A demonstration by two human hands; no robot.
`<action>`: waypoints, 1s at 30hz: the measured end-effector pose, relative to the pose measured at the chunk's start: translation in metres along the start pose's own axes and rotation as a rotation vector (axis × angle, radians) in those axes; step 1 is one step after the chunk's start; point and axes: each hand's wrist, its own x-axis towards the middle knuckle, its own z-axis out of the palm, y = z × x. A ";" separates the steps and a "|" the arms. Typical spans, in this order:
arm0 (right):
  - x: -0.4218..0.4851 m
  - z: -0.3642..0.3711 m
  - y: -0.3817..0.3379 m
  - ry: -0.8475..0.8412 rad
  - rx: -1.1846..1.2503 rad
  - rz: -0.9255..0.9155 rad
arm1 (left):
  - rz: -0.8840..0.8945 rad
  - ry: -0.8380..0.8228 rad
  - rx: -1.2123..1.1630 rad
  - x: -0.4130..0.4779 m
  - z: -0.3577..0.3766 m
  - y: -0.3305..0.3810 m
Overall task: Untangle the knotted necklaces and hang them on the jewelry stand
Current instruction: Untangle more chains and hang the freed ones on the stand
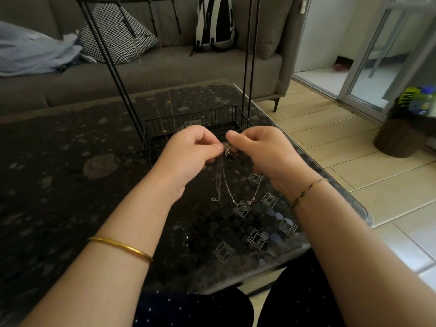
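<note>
Pinching knotted silver chain necklace [227,150] with left hand [188,148] and right hand [258,151]; slack hanging toward 6 o'clock. Black wire jewelry stand [193,118] near, at 12 o'clock.

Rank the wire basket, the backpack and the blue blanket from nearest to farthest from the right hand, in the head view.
1. Wire basket, just behind the right hand.
2. Backpack, on the sofa beyond.
3. Blue blanket, far left on the sofa.

Jewelry stand [193,121] on table [70,161], sofa [188,67] behind
</note>
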 end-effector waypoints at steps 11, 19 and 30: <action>0.001 0.000 0.002 -0.041 0.005 -0.070 | -0.023 0.034 -0.043 0.003 0.001 -0.001; 0.000 0.003 0.003 -0.080 -0.096 -0.167 | -0.039 0.066 -0.119 0.006 0.000 -0.004; 0.000 0.007 0.005 -0.076 -0.231 -0.146 | 0.027 0.234 -0.218 0.006 -0.003 0.001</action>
